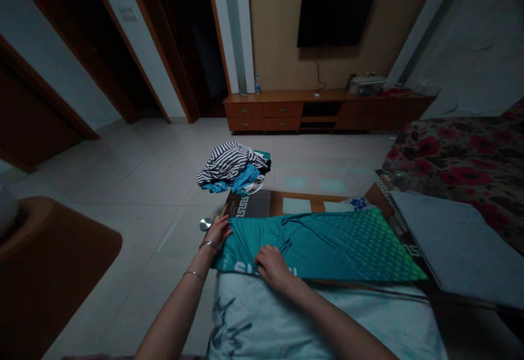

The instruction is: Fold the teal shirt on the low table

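Beyond the table, pale floor tiles (135, 177) are spread to the left and as far as the foot of a long wooden cabinet (282, 112). On the right, that stretch is bounded by a flower-patterned cover (442, 150). By the table (258, 204), whose far strip is left uncovered, a teal cloth (327, 245) is carried, laid out lengthwise from left to right. Its near edge is bordered by a pale printed cloth (331, 316); its green-dotted right end is brought to a point close beside a grey panel (462, 245). Past the table's far left corner, a pile of clothes (231, 166) is seen, topped with striped fabric. The left hand (221, 232) is placed at the teal cloth's left edge, fingers extended; whether the edge is pinched cannot be told. The right hand (272, 264) is set near the front edge, over white lettering, its fingers curled; whether fabric is gripped cannot be told. On the left wrist a thin bangle (209, 245) is worn.
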Motion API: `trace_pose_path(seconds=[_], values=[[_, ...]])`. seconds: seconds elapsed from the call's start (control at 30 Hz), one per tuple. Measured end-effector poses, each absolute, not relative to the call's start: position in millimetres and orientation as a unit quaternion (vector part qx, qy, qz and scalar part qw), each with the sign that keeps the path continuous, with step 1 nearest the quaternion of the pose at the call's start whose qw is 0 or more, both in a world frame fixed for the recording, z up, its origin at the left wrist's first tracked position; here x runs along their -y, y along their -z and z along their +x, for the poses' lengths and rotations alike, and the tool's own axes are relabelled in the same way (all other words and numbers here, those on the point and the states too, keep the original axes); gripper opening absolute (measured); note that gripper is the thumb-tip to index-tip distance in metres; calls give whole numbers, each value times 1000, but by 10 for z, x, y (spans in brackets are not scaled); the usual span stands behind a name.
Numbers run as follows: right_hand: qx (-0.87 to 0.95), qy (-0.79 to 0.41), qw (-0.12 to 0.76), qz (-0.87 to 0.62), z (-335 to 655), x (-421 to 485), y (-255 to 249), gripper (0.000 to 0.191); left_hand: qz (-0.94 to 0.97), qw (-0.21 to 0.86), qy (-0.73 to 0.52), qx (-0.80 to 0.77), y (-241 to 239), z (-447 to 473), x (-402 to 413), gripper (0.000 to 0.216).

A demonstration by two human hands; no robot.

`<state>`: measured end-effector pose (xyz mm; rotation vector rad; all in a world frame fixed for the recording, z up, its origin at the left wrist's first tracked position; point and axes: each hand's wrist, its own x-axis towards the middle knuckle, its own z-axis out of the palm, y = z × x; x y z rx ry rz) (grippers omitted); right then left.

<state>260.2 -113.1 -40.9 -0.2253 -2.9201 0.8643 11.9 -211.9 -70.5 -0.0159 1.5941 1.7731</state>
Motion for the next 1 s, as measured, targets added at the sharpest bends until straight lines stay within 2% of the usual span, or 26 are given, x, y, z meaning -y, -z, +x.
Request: trace_pose_path(seconds=[0.2, 0.3, 0.5, 0.63, 0.73, 0.87, 1.0], values=[[897, -400, 133, -130, 2573, 947, 334, 8, -15, 361, -687, -630, 705, 131, 2150, 37], [886, -427, 149, -101, 2594, 854, 280, 7, -19, 355, -690, -631, 691, 145, 2163, 37], [945, -324, 51, -12, 2689, 983, 321, 8, -19, 347, -693, -631, 707, 146, 2180, 36], [967, -252, 33, -33, 2685, 1133, 372, 30, -14, 346, -699, -626, 722, 138, 2184, 35], [971, -234, 31, -38, 2650, 1167, 409, 23, -18, 349, -698, -625, 709, 138, 2174, 31], [943, -319, 55, -73, 2566, 1085, 439, 8, -25, 350, -698, -624, 678, 150, 2165, 28], [865, -458, 132, -156, 2459, 874, 313, 6, -27, 350, -702, -619, 650, 170, 2182, 27]])
